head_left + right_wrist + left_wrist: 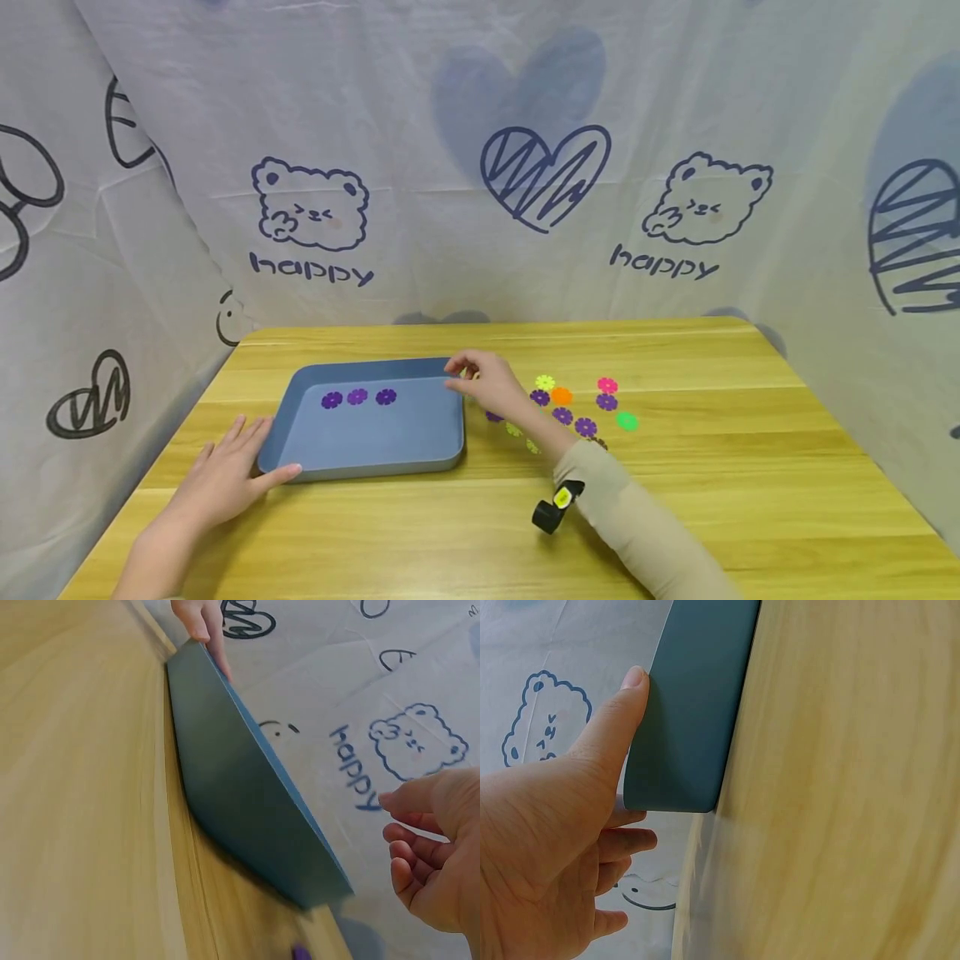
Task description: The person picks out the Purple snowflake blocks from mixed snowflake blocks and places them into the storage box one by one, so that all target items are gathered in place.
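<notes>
A blue rectangular tray (375, 467) lies on the table with three purple flower-shaped discs (357, 397) in a row inside it. At its near left corner, my left hand (225, 477) rests with spread fingers, the thumb touching the rim; the left wrist view shows this thumb (615, 724) against the tray wall (694, 712). Over the tray's right edge hovers my right hand (487, 385), thumb and forefinger apart. Its fingers look loosely bent in the right wrist view, and I see nothing between them.
Right of the tray lie several loose flower discs in purple, yellow, orange (561, 396), pink (607, 385) and green (627, 421); my right forearm hides some. A printed white cloth (420, 208) hangs behind the wooden table (720, 467). A black wrist device (555, 510) is on my right sleeve.
</notes>
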`<state>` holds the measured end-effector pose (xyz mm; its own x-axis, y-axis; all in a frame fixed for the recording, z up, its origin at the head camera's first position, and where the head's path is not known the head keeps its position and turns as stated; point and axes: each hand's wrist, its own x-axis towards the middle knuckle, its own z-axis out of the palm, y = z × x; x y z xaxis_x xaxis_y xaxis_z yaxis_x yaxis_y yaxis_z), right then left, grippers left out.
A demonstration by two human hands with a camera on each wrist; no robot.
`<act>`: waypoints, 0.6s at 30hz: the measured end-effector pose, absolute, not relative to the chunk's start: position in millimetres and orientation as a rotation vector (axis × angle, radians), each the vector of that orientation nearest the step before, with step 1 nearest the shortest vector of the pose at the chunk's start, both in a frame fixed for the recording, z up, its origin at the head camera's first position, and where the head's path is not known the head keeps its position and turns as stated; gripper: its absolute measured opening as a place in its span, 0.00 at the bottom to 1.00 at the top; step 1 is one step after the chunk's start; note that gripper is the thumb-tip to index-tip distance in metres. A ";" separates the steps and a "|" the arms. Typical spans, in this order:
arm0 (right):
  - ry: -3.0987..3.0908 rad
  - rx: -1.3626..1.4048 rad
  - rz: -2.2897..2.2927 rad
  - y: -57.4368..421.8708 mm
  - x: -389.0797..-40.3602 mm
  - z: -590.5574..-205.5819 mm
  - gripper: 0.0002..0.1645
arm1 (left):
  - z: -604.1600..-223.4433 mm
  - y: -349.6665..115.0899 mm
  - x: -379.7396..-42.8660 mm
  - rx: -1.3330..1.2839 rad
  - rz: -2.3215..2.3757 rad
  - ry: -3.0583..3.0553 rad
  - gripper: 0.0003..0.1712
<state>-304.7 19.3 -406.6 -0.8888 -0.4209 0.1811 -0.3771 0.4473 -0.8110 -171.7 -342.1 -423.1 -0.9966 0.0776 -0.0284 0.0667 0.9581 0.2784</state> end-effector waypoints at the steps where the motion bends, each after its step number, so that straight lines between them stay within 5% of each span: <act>1: 2.641 -0.719 -1.461 25.3 -304.7 -407.2 0.13 | -423.1 -342.1 -171.7 0.114 0.435 3.070 0.59; 18: 2.693 -0.875 -1.094 91.2 -311.9 -433.3 0.19 | -423.4 -342.4 -171.6 0.120 0.447 3.069 0.59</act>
